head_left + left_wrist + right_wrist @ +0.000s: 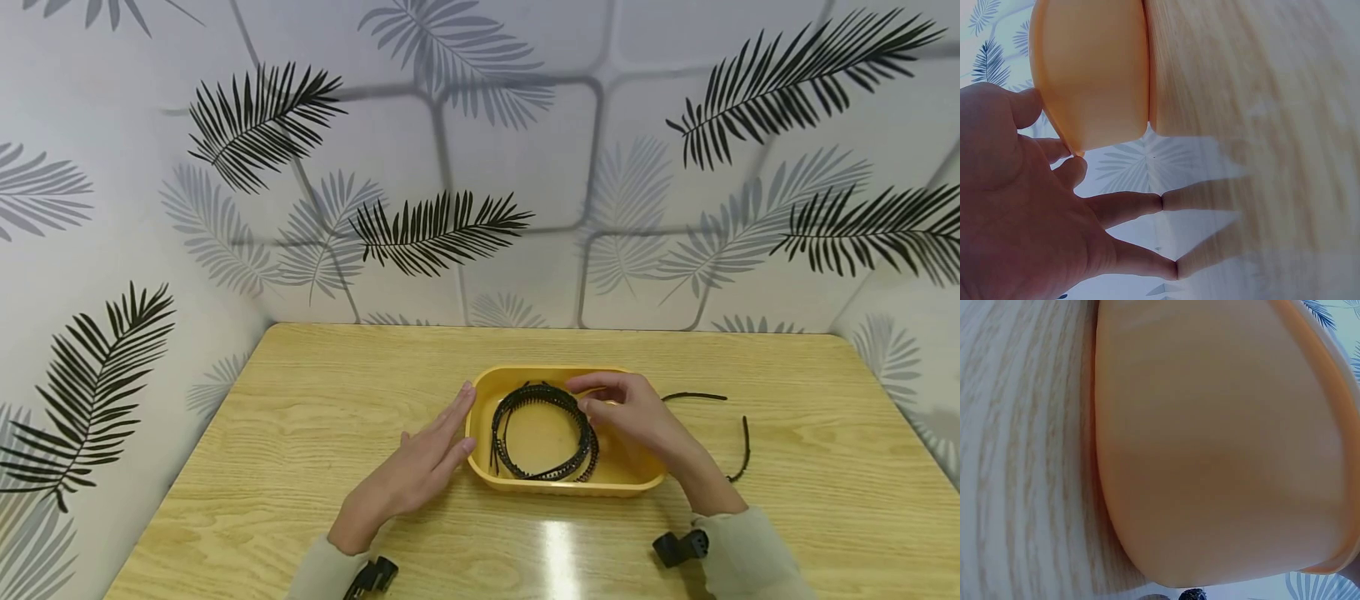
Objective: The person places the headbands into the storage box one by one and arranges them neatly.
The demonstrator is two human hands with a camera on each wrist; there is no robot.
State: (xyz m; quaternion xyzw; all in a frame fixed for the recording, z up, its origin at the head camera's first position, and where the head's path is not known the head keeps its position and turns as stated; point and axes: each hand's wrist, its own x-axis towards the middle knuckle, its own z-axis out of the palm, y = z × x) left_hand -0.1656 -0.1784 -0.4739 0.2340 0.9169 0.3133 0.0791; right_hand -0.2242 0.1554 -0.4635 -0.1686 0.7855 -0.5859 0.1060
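Several black toothed headbands (542,475) lie looped together inside a yellow plastic box (637,489) on the table. My right hand (626,408) reaches over the box's right side, its curled fingers and thumb gripping the upper right edge of the headbands. At the box's left end, my left hand (420,467) touches the rim with a finger and thumb. In the left wrist view the other fingers of the left hand (1035,206) spread down to the tabletop. The right wrist view is filled by the outer wall of the box (1222,437), and the right fingers are hidden there.
A thin black band (746,446) lies on the wooden table (337,375) to the right of the box, partly hidden by my right forearm. A leaf-patterned wall (517,167) stands behind the table. Light reflects off the table in front of the box.
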